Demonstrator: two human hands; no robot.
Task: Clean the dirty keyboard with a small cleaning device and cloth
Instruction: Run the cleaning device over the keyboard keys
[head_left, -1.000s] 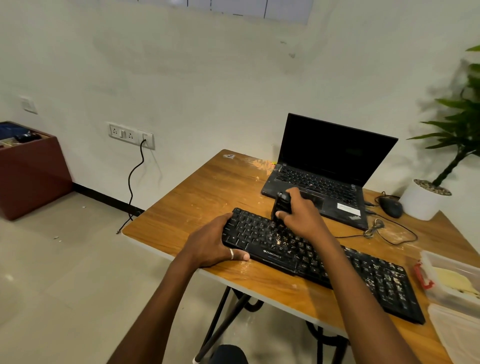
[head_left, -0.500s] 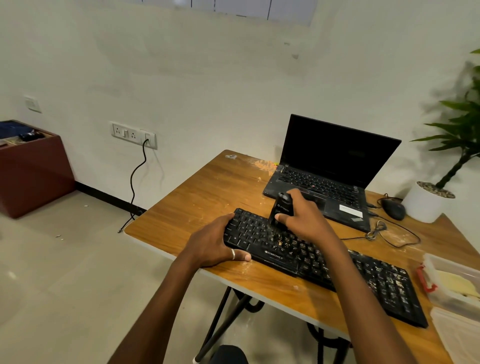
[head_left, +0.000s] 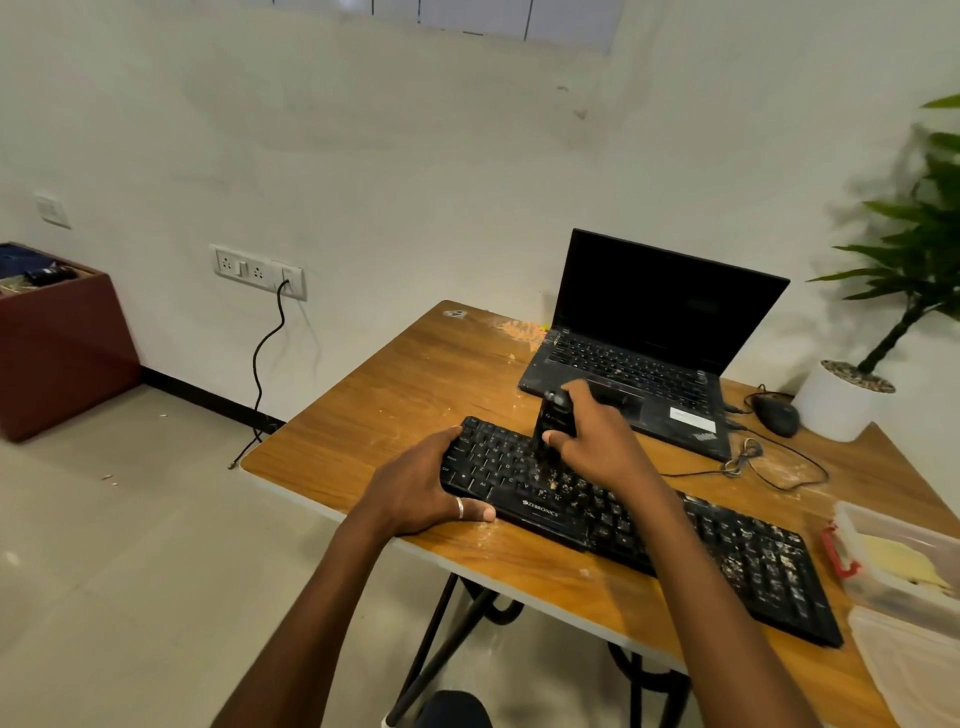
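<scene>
A black keyboard (head_left: 727, 551) lies slantwise on the wooden table (head_left: 395, 395), with pale crumbs over its middle and right keys. My left hand (head_left: 421, 483) grips the keyboard's left end, thumb on the front edge. My right hand (head_left: 597, 436) holds a small black cleaning device (head_left: 551, 421) upright, its lower tip touching the keys left of the middle. A yellow cloth (head_left: 904, 561) lies inside a clear box at the right edge.
An open laptop (head_left: 639, 364) stands behind the keyboard. A black mouse (head_left: 776, 415) with its cable and a white potted plant (head_left: 841, 400) are at the back right. Clear plastic box (head_left: 872, 525) and lid sit at the right. A brown bin (head_left: 57, 338) stands on the floor.
My right hand has shifted the cleaning device slightly left along the keys. My left hand keeps its grip on the keyboard's left end.
</scene>
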